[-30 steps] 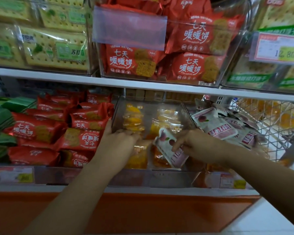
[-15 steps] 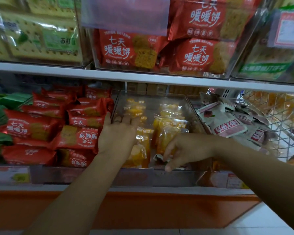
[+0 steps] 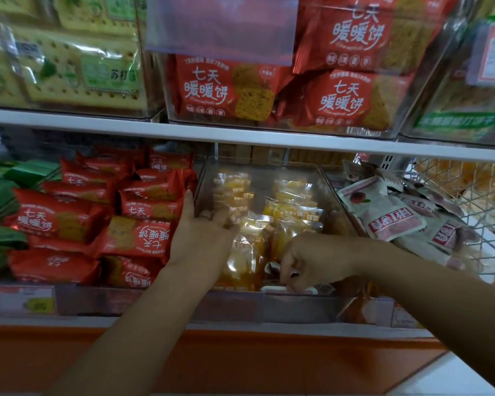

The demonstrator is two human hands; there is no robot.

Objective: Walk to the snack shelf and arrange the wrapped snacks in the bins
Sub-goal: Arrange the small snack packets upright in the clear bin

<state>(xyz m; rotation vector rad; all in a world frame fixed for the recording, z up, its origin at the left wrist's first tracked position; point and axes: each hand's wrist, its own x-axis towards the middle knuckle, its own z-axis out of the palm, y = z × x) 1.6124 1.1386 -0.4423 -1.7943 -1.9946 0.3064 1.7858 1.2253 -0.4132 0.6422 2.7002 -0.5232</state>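
Note:
A clear plastic bin (image 3: pixel 259 167) on the lower shelf holds rows of yellow wrapped snacks (image 3: pixel 295 212). My left hand (image 3: pixel 203 238) straddles the bin's left wall. Its thumb lies straight outside the wall and its fingers bend over the left row of yellow snacks. My right hand (image 3: pixel 312 261) reaches down at the bin's front right corner. Its curled fingers pinch a white-and-pink wrapped snack (image 3: pixel 272 288), which the hand mostly hides.
Red wrapped snacks (image 3: pixel 137 238) fill the bin to the left, with green packs (image 3: pixel 0 195) beyond them. White-and-pink snacks (image 3: pixel 395 221) are piled to the right beside a wire basket (image 3: pixel 483 195). The upper shelf (image 3: pixel 240 138) carries bins of red and green-yellow cracker packs close overhead.
My right hand brought the white-and-pink snack down from above the yellow rows to the bin's front. My left hand stayed on the left row. The camera moved closer.

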